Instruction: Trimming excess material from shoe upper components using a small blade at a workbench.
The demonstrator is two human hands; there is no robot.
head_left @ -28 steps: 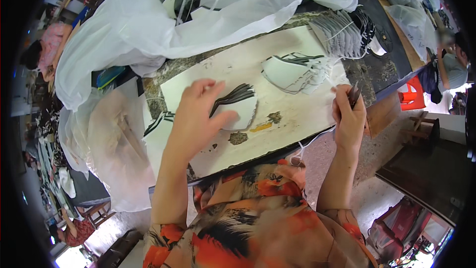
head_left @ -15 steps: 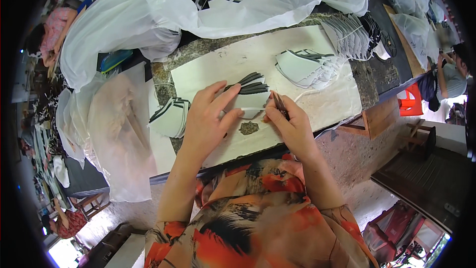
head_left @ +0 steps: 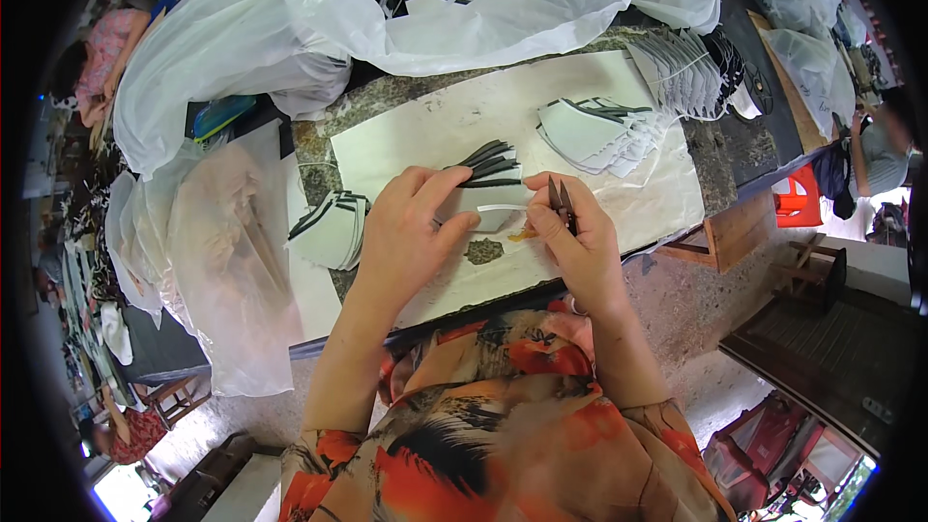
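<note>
A small stack of white, black-edged material pieces (head_left: 491, 195) lies in front of me, its black edges fanned toward the far side. My left hand (head_left: 411, 227) grips the stack's left end, forefinger on the black edges and thumb on the near side. Dark metal thread snips (head_left: 562, 203) sit in my closed right hand (head_left: 578, 242), blades pointing away. From that hand's thumb and forefinger a narrow white strip (head_left: 501, 207) stretches left across the stack. More black-edged pieces lie at the left (head_left: 331, 230) and at the far right (head_left: 592, 135).
A pale sheet (head_left: 406, 140) covers the worktop, with a dark rough patch (head_left: 484, 250) near me. Large translucent plastic bags (head_left: 493, 24) line the far side, and another bag (head_left: 232, 261) lies left. A tied grey bundle (head_left: 677, 72) sits at far right. Other people are beyond both sides.
My right hand has drawn slightly right and turned, so the snips point upward. The white strip now shows stretched out from its fingertips. My left hand has barely moved.
</note>
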